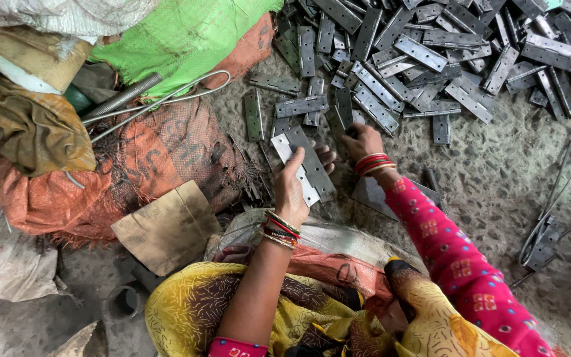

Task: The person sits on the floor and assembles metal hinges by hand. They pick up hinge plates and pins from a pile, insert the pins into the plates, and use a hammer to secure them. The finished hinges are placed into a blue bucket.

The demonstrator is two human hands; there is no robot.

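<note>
A stack of hinges (305,165) is gripped in the left hand (290,188), fingers wrapped around it. The right hand (363,140), fingers curled, is laid on the hinge pile (424,53) at the floor's (497,178) top edge.

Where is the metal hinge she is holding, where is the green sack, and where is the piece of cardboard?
metal hinge (306,165): head view, on the middle of its grey plates, in the left hand (290,192).
green sack (190,33): head view, on its bright woven cloth.
piece of cardboard (166,228): head view, on its flat brown middle.
</note>
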